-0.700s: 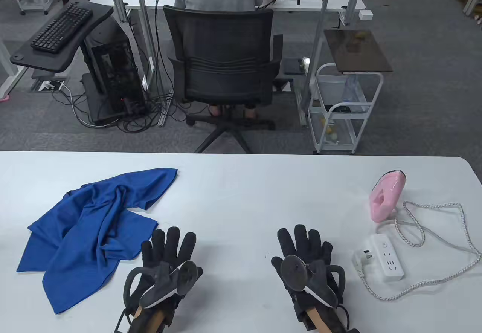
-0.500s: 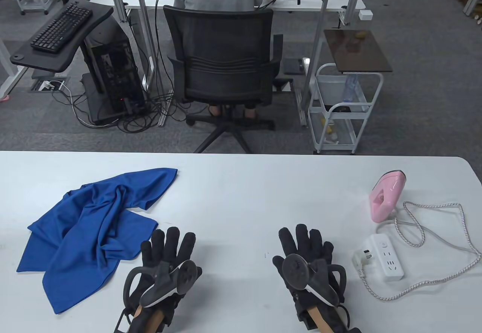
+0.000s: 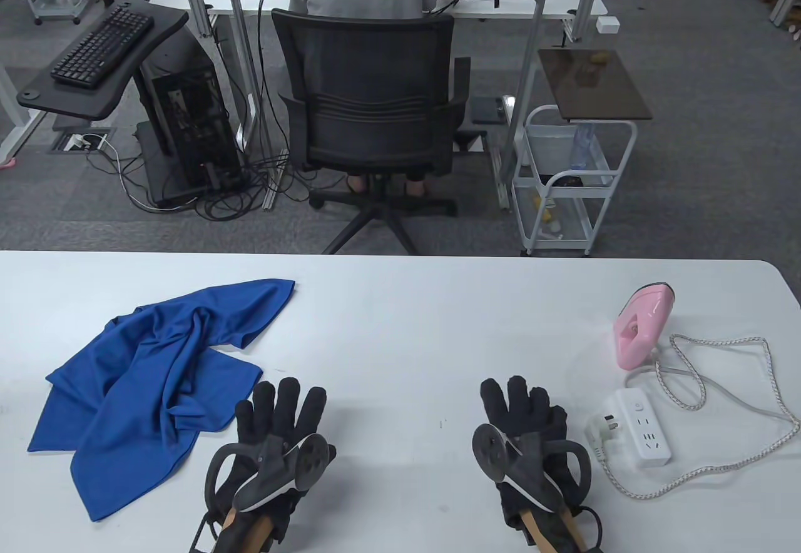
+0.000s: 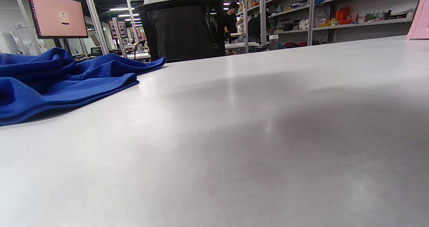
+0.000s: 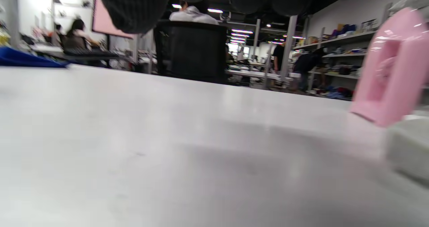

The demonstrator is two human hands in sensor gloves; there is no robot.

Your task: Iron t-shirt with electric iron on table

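A crumpled blue t-shirt [image 3: 150, 371] lies on the left of the white table [image 3: 388, 315]; it also shows in the left wrist view [image 4: 60, 79]. A pink electric iron [image 3: 641, 334] stands on end at the right, also in the right wrist view [image 5: 390, 66]; its braided cord [image 3: 738, 403] loops to a plug [image 3: 602, 428] lying unplugged beside a white power strip [image 3: 641, 428]. My left hand [image 3: 281, 412] lies flat with fingers spread, just right of the shirt, holding nothing. My right hand [image 3: 522, 412] is open and empty, left of the power strip.
Beyond the table's far edge are a black office chair [image 3: 369, 109] with a seated person, a white trolley [image 3: 572, 184], and a desk with a keyboard [image 3: 103, 46]. The iron's cord loop spreads over the table's right end.
My right hand has shifted to the right, toward the plug and power strip, and lifted slightly. My left hand, the shirt and the iron have not moved.
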